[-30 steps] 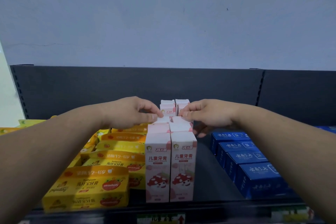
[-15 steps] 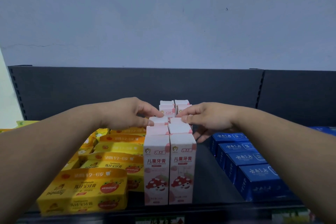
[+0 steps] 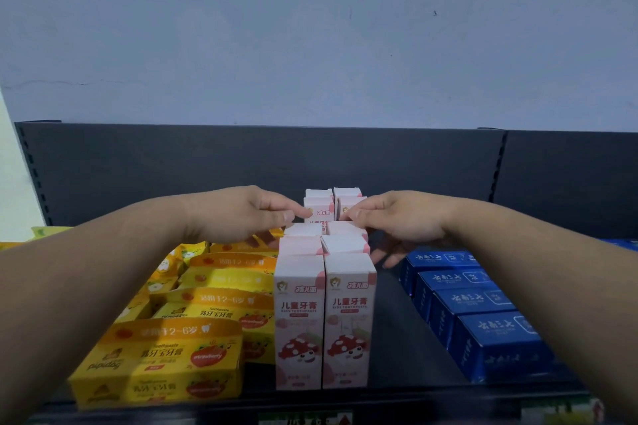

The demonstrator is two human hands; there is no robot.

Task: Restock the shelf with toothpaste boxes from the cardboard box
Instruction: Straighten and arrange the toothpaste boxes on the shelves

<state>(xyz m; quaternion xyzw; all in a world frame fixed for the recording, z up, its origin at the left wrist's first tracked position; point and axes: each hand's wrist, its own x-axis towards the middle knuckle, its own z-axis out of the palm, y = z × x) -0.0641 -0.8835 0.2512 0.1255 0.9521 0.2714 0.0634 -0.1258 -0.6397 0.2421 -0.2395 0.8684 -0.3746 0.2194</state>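
Where two rows of pink toothpaste boxes (image 3: 299, 314) stand upright on the shelf (image 3: 397, 348), I see the left hand (image 3: 241, 214) and right hand (image 3: 404, 219) flanking the rear ones, fingers loosely curled, tips at the cartons. I cannot tell if either grips. Yellow boxes (image 3: 165, 359) crowd the left side and blue boxes (image 3: 497, 342) sit apart on the right.

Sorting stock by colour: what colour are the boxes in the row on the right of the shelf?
Dark blue boxes with pale lettering, clearest in the head view.
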